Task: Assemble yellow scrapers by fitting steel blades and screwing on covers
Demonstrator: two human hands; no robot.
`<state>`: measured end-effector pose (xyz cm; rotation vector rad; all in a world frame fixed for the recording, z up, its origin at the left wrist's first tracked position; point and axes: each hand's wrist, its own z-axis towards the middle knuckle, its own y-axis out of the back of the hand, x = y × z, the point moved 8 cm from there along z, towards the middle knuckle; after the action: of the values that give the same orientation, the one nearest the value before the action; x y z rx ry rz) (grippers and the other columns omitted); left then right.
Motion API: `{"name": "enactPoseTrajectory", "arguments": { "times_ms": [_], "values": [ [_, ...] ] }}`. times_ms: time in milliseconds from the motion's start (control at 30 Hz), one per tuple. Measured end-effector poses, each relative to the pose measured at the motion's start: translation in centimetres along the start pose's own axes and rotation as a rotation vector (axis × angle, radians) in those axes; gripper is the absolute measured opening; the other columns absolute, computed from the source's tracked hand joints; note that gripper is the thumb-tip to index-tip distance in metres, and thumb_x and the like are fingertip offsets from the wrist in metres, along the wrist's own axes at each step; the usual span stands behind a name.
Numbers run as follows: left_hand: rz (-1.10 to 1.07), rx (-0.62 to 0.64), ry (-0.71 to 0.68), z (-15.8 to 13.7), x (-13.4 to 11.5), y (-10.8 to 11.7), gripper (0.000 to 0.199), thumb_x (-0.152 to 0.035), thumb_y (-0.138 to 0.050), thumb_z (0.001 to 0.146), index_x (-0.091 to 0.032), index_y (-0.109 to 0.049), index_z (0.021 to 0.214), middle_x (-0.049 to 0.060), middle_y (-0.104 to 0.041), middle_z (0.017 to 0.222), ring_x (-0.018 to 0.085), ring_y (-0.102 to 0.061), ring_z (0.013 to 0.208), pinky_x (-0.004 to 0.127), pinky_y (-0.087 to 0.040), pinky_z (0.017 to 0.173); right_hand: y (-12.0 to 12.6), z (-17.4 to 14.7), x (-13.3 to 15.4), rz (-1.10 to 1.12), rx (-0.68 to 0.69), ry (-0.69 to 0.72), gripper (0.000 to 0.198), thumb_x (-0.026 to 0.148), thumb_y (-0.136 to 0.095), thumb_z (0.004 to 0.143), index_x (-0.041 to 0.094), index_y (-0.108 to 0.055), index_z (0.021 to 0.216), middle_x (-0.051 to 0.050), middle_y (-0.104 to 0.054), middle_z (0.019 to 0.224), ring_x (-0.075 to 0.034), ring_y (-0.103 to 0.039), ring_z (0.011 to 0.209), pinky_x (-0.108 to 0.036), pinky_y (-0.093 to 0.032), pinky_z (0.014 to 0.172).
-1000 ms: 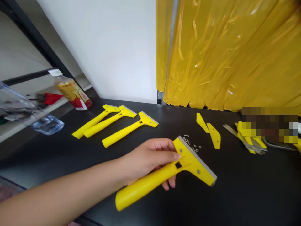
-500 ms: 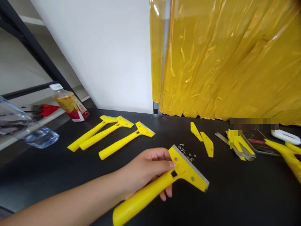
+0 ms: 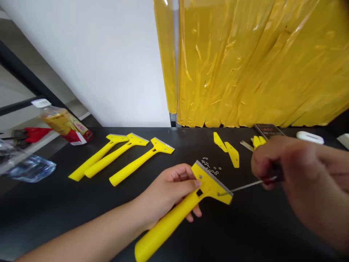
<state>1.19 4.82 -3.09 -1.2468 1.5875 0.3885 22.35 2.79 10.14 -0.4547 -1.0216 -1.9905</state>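
Observation:
My left hand (image 3: 174, 189) is closed around the neck of a yellow scraper (image 3: 169, 220), thumb on the front of its head. A metal blade edge runs along the head, and two screws show in its face. From the right, my right hand (image 3: 302, 182) grips a screwdriver (image 3: 247, 185); most of its handle is hidden by the fingers. The thin shaft reaches to the screw at the right end of the scraper head, its tip at or touching that screw. Just behind the head lie small screws and nuts (image 3: 211, 168).
Three yellow scrapers (image 3: 136, 163) lie at left on the black table (image 3: 81, 218). Two yellow plates (image 3: 231, 154) lie behind the hardware. A phone (image 3: 268, 130), a white case (image 3: 310, 137) and yellow parts (image 3: 257, 141) are back right. Bottles (image 3: 65, 123) stand left; a yellow curtain (image 3: 245, 72) hangs behind.
My right hand has come into view from the right with the screwdriver, its tip brought to the scraper's right screw. My left hand keeps its hold. The view has shifted slightly.

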Motion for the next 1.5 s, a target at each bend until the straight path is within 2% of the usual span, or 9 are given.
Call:
{"name": "enactPoseTrajectory", "arguments": {
  "times_ms": [100,233,367,700,833,1000,1167,1333,1500],
  "values": [
    [0.006,0.001,-0.002,0.1,0.0,-0.1,0.024,-0.033,-0.079,0.094,-0.019,-0.061,0.101,0.004,-0.076,0.091,0.015,-0.076,0.060,0.020,-0.061,0.049,-2.0,-1.4,2.0,0.018,0.143,0.170,0.017,0.037,-0.064,0.108,0.030,-0.069,0.093,0.004,-0.069,0.075,-0.012,-0.062,0.058,-0.023,-0.047,0.049],
    [0.017,0.024,0.005,0.1,0.1,-0.3,0.024,-0.033,-0.079,0.094,-0.019,-0.061,0.102,0.005,-0.076,0.090,0.014,-0.076,0.060,0.019,-0.061,0.049,-2.6,-2.7,2.7,0.007,0.219,0.308,0.009,0.031,-0.062,0.109,0.030,-0.067,0.101,0.001,-0.072,0.085,-0.014,-0.071,0.071,-0.026,-0.057,0.062],
    [0.020,0.031,0.011,-0.1,0.2,-0.3,0.024,-0.034,-0.079,0.095,-0.019,-0.062,0.103,0.005,-0.076,0.094,0.015,-0.077,0.062,0.019,-0.062,0.050,-1.9,-2.5,2.3,-0.081,0.227,0.304,0.004,0.029,-0.067,0.106,0.027,-0.067,0.103,0.000,-0.071,0.087,-0.015,-0.072,0.076,-0.026,-0.058,0.065],
    [0.035,0.025,0.014,-0.1,0.4,-0.2,0.022,-0.034,-0.078,0.097,-0.020,-0.062,0.103,0.002,-0.075,0.089,0.014,-0.076,0.062,0.020,-0.061,0.051,-2.8,-1.9,2.2,-0.052,0.167,0.292,0.015,0.032,-0.067,0.109,0.025,-0.066,0.095,0.004,-0.071,0.078,-0.008,-0.064,0.058,-0.020,-0.052,0.057],
    [0.042,0.006,-0.012,-0.1,0.4,-0.4,0.024,-0.035,-0.080,0.095,-0.019,-0.064,0.102,0.001,-0.074,0.086,0.014,-0.076,0.061,0.020,-0.061,0.052,-2.1,-2.4,1.6,-0.252,0.065,0.261,0.019,0.039,-0.081,0.099,0.026,-0.068,0.099,0.005,-0.072,0.077,-0.010,-0.065,0.055,-0.025,-0.051,0.055],
    [0.040,-0.101,-0.114,0.0,-0.6,0.4,0.028,-0.038,-0.084,0.093,-0.019,-0.065,0.099,0.000,-0.073,0.085,0.015,-0.076,0.064,0.023,-0.063,0.056,-3.0,-2.6,3.8,-0.451,0.148,0.421,0.012,0.034,-0.069,0.105,0.027,-0.062,0.110,0.001,-0.073,0.084,-0.019,-0.072,0.069,-0.034,-0.050,0.063],
    [0.070,-0.259,-0.231,-0.2,-2.4,2.1,0.029,-0.037,-0.087,0.091,-0.020,-0.064,0.097,-0.002,-0.070,0.082,0.016,-0.075,0.062,0.024,-0.063,0.055,-3.8,-2.5,3.8,-0.451,0.222,0.422,0.005,0.026,-0.060,0.108,0.026,-0.058,0.104,0.002,-0.069,0.079,-0.016,-0.065,0.060,-0.034,-0.043,0.059],
    [0.099,-0.290,-0.271,-0.5,-2.9,2.3,0.026,-0.035,-0.086,0.091,-0.020,-0.066,0.100,-0.002,-0.072,0.086,0.015,-0.075,0.061,0.024,-0.063,0.054,-3.9,-3.3,2.2,-0.498,0.162,0.371,0.009,0.034,-0.060,0.110,0.025,-0.061,0.113,-0.001,-0.073,0.088,-0.020,-0.072,0.070,-0.038,-0.047,0.066],
    [0.155,-0.304,-0.296,-0.8,-3.0,2.4,0.024,-0.036,-0.086,0.093,-0.020,-0.069,0.100,-0.001,-0.073,0.091,0.015,-0.075,0.065,0.024,-0.065,0.055,-4.1,-3.7,1.7,-0.528,0.166,0.338,0.013,0.039,-0.058,0.110,0.025,-0.060,0.110,0.000,-0.069,0.080,-0.019,-0.066,0.060,-0.037,-0.040,0.056]
  ]
}}
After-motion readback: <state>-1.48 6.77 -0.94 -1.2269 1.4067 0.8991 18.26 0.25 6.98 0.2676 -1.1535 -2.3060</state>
